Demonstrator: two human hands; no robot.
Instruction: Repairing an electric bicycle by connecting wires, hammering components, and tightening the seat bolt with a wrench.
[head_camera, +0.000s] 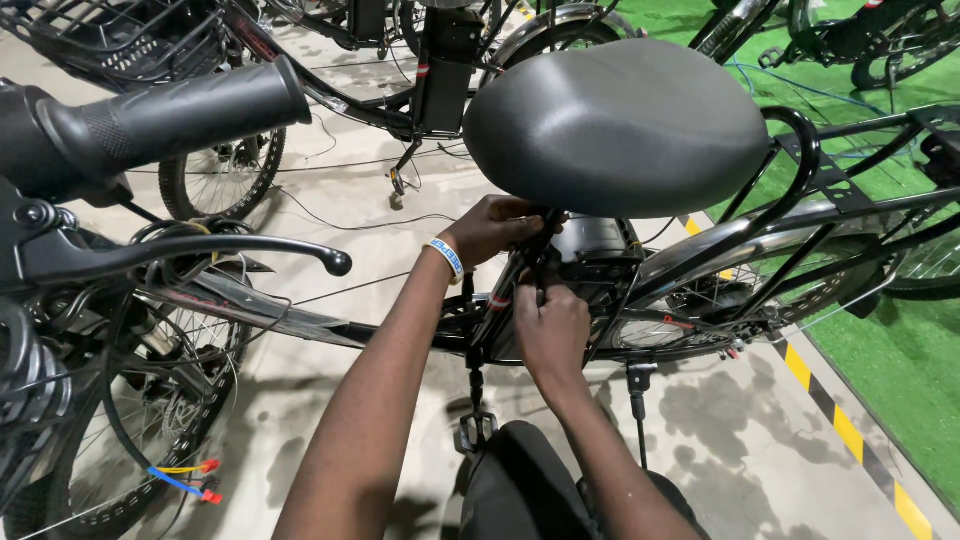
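Observation:
A black bicycle stands side-on before me, with a wide black saddle at the top centre. My left hand reaches under the saddle, fingers curled around the top of the black seat tube; a white-and-blue wristband is on that wrist. My right hand is lower on the same tube, fingers closed on a thin black cable or strap by the black battery box. What the fingertips pinch is hidden. A pedal hangs below.
A black handlebar grip and brake lever of another bicycle fill the left foreground, with loose coloured wires beneath. More bicycles stand behind. A yellow-black striped line borders green turf on the right. The floor is grey concrete.

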